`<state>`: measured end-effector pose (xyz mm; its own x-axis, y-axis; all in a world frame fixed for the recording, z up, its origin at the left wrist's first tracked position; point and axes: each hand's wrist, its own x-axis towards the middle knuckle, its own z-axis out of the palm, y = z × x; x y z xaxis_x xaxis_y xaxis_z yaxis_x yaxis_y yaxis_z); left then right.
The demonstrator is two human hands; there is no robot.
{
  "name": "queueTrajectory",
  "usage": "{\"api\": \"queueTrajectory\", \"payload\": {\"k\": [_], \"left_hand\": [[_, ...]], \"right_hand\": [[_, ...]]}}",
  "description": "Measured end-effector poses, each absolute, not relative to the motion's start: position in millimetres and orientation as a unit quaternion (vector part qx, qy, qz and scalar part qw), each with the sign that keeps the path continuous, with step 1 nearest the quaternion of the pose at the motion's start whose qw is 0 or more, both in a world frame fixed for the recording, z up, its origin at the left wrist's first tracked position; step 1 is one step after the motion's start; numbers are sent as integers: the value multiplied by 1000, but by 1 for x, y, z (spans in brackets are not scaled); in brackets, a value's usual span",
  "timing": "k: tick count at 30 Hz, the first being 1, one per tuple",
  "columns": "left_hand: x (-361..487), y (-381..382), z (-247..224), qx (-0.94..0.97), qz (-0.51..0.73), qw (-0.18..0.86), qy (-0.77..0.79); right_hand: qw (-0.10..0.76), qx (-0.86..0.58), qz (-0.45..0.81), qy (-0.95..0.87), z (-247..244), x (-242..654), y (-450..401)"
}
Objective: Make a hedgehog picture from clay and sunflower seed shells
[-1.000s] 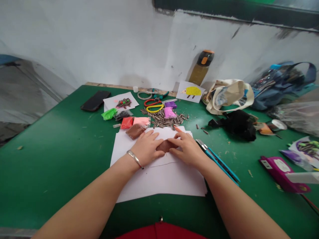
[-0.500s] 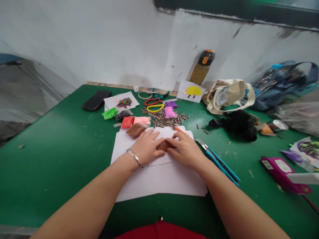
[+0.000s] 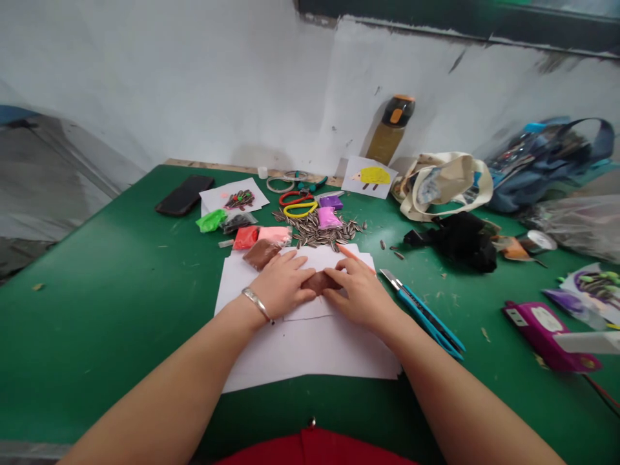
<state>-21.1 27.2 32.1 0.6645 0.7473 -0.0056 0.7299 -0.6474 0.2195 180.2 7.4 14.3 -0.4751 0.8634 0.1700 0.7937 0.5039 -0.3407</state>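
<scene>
A lump of brown modelling clay (image 3: pixel 317 281) lies on stacked white paper sheets (image 3: pixel 310 358), with a thin pencil line drawn on the top sheet. My left hand (image 3: pixel 283 284), with a silver bangle (image 3: pixel 256 305) on its wrist, presses the lump's left side. My right hand (image 3: pixel 356 296) presses its right side, and most of the lump is hidden between my fingers. An orange pencil (image 3: pixel 356 258) lies on the paper just beyond my right fingers.
On the green work table (image 3: pixel 121 323), sunflower seeds (image 3: pixel 320 231), clay packets (image 3: pixel 261 237), scissors (image 3: pixel 298 203) and a hedgehog drawing (image 3: pixel 369 176) lie beyond the paper. A blue utility knife (image 3: pixel 421 316) lies to the right. Bags crowd the far right.
Both hands stay on the brown clay, shifting only slightly. The view has moved a little.
</scene>
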Motion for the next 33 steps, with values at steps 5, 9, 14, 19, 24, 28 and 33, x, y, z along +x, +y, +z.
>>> {"api": "queueTrajectory", "payload": {"k": [5,9,14,19,24,28,33], "left_hand": [[-22,28,34,909,43,120,396],[-22,28,31,910,25,118,398],[-22,27,31,910,29,120,396],[-28,33,37,906,32,169,386],[-34,39,34,909,18,165,381],[-34,39,29,912,27,149,381],[-33,38,27,914,34,141,378]], "right_hand": [[163,-496,143,-841,16,181,5],[162,-483,146,-848,13,184,8],[167,-482,140,-849,9,185,9],[189,-469,145,-850,12,188,9],[203,-453,113,-861,12,179,8],[162,-448,95,-874,8,166,8],[159,-447,97,-875,9,165,9]]}}
